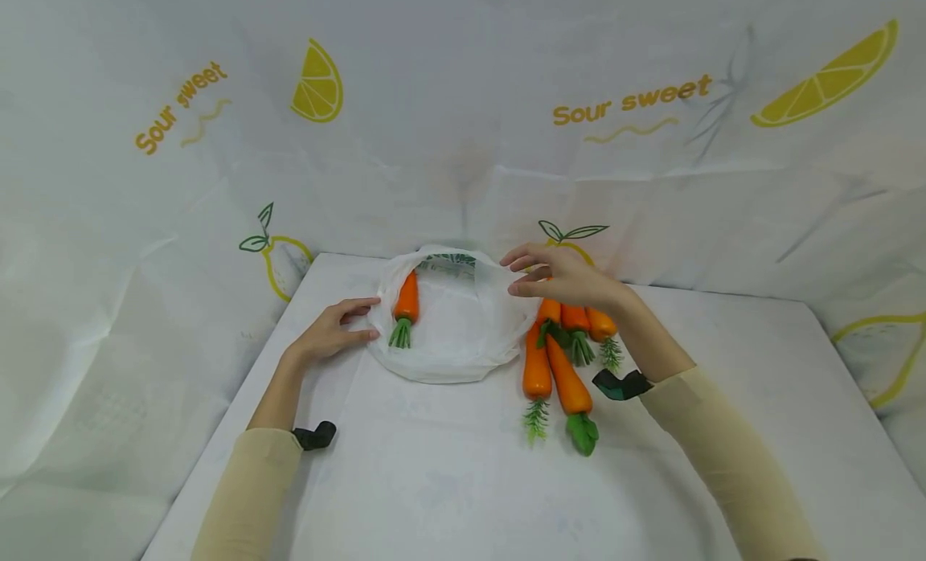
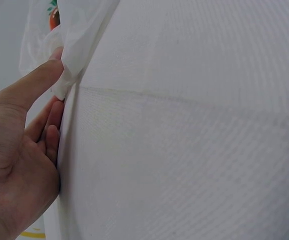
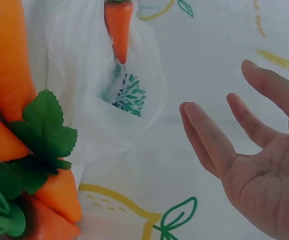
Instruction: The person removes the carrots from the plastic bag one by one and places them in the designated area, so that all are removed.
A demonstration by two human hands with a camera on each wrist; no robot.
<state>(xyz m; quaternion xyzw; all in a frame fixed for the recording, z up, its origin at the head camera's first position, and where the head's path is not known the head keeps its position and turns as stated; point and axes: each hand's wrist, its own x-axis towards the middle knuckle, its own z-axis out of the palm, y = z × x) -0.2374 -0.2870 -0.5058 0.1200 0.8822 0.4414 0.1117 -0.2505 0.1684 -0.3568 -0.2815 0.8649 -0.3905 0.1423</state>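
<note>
A white plastic bag (image 1: 434, 372) lies with its mouth spread wide, and one orange carrot (image 1: 407, 298) with a green top rests inside at its left. My left hand (image 1: 334, 329) touches the bag's left rim; the thumb and fingers stand apart there, some fingers partly hidden by the film in the left wrist view. Over the right rim hovers my right hand (image 1: 567, 278), fingers spread and holding nothing, as the right wrist view also shows. Beside the bag, under my right forearm, several carrots (image 1: 568, 384) with leafy tops lie in a heap, some overlapping.
A white cloth covers the table (image 1: 448, 472). Behind it hangs a white backdrop (image 1: 448, 127) printed with lemons and lettering. Black straps (image 1: 624, 384) sit at both wrists.
</note>
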